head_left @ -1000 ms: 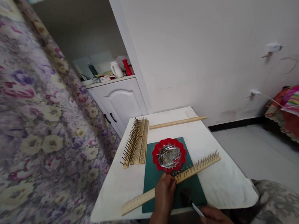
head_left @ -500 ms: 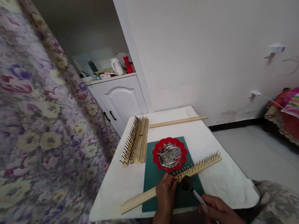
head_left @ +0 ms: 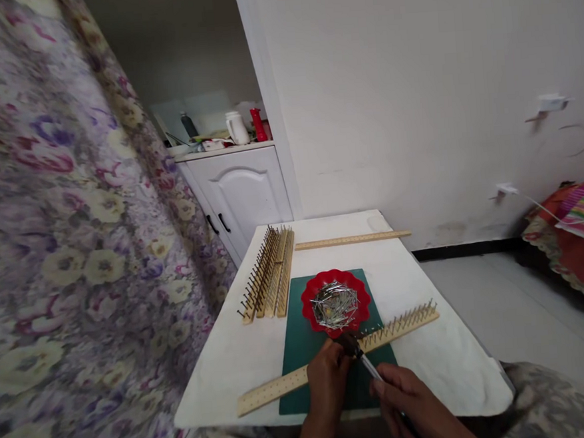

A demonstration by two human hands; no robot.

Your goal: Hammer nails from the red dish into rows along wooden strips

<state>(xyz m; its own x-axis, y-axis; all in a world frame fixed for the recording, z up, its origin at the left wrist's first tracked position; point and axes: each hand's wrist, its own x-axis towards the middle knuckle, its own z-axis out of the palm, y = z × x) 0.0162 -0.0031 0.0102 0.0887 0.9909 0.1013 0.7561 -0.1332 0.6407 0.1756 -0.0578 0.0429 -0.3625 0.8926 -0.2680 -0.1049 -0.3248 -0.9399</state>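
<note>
My right hand (head_left: 404, 394) grips a hammer (head_left: 369, 366) by its handle, grey near the head. The dark hammer head is down at the wooden strip (head_left: 274, 390), right beside the fingertips of my left hand (head_left: 327, 377). Those left fingers are pinched together on the strip; anything between them is hidden. Nails stand in a row along the strip's right part, while its left part shows small holes. Just beyond my hands a red scalloped bowl (head_left: 309, 316) holds a heap of loose nails (head_left: 335, 304). Bowl and strip rest on a green cutting mat (head_left: 293, 339).
Several nail-studded wooden strips (head_left: 270, 274) lie side by side at the table's left. Another strip (head_left: 353, 240) lies across the far end. The table (head_left: 222, 357) has a white cover. A floral curtain (head_left: 99, 259) hangs on the left; a wall stands behind.
The hammer head has come down and left onto the strip beside my left fingers, my right hand moving with it. My left hand keeps its pinch. The whole view has shifted slightly.
</note>
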